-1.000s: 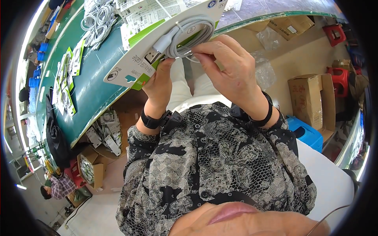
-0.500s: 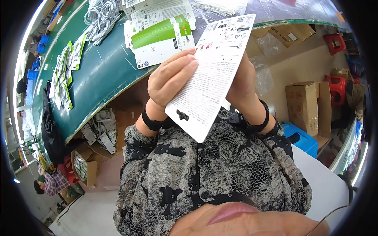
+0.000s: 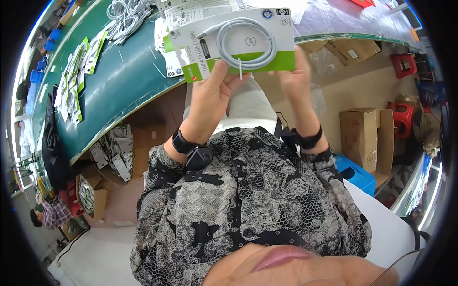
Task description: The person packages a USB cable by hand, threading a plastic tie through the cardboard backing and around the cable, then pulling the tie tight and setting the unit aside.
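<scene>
A white and green packaging card (image 3: 281, 35) is held up in front of me, with a coiled white USB cable (image 3: 223, 51) lying on its face. A thin white tie (image 3: 240, 70) hangs from the coil at the card's lower edge. My left hand (image 3: 210, 97) is closed on that lower edge, thumb in front, other fingers partly behind. Beside the card's right end is my right hand (image 3: 296, 81), smeared by motion; its fingers are partly hidden behind the card, so its grip cannot be made out. Behind the card lies a stack of similar cards (image 3: 200, 7).
On the green table (image 3: 129, 71) lie coiled white cables (image 3: 126, 16) and several carded cables (image 3: 76, 86). Below are a box of carded cables (image 3: 114, 152), a cardboard box (image 3: 360, 138), a blue stool (image 3: 353, 174) and red stools (image 3: 403, 66). A person (image 3: 55, 212) is far left.
The card has been turned over from its printed back to the cable side and moved up and away from my body. My left hand has shifted to its lower edge.
</scene>
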The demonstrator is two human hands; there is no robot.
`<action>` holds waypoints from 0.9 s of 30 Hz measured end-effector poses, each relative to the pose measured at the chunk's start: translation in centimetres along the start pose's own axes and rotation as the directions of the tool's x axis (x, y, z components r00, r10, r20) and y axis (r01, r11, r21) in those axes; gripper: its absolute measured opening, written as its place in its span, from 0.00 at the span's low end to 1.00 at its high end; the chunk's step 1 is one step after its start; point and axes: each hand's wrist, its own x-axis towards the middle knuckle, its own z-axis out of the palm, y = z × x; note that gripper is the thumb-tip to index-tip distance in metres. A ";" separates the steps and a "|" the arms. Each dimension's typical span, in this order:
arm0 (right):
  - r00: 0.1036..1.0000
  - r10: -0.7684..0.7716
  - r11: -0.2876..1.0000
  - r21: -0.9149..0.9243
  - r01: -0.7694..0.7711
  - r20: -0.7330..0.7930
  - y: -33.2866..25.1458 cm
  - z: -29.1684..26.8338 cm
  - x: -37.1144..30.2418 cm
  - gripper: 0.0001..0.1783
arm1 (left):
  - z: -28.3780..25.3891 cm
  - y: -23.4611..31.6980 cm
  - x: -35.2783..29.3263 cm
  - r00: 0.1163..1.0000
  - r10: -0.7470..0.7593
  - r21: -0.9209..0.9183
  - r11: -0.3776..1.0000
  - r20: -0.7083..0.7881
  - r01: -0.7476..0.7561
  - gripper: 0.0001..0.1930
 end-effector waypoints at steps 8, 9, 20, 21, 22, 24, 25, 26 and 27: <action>0.944 -0.204 0.935 -0.236 0.266 0.258 1.2 1.7 1.9 0.22 | -0.8 -1.4 -0.3 0.998 -0.066 -0.059 0.996 -0.006 0.066 0.14; 0.931 -0.259 0.895 -0.298 0.332 0.259 1.4 1.7 1.7 0.22 | -0.7 -1.4 -0.4 0.998 -0.063 -0.067 0.996 -0.011 0.062 0.14; 0.828 -0.487 0.657 -0.508 0.556 0.277 4.2 3.0 -0.3 0.16 | -1.1 -0.3 0.7 0.997 -0.016 0.080 0.997 -0.075 0.022 0.12; 0.929 -0.284 0.880 -0.320 0.351 0.238 3.8 2.9 -0.5 0.13 | -1.4 -0.6 0.7 0.997 -0.016 0.082 0.996 -0.074 0.022 0.12; 0.967 -0.058 0.990 -0.108 0.088 0.250 3.5 2.8 -0.6 0.11 | -1.7 -0.8 0.6 0.998 -0.005 0.095 0.995 -0.057 0.011 0.12; 0.938 0.157 0.975 0.101 -0.197 0.308 3.1 2.8 -0.3 0.09 | -1.8 -1.1 0.8 1.000 0.016 0.120 0.993 -0.019 -0.014 0.12; 0.956 0.052 0.997 0.034 -0.064 0.289 2.9 2.8 0.1 0.08 | -1.7 -1.0 0.9 1.000 0.017 0.121 0.993 -0.015 -0.015 0.12; 0.959 -0.057 0.997 -0.035 0.069 0.278 2.7 2.9 0.4 0.08 | -1.5 -1.0 0.9 0.999 0.047 0.138 0.989 -0.010 -0.045 0.11; 0.947 -0.165 0.974 -0.104 0.200 0.274 2.6 2.9 0.6 0.08 | -1.3 -0.9 0.9 0.997 0.078 0.155 0.985 -0.006 -0.076 0.11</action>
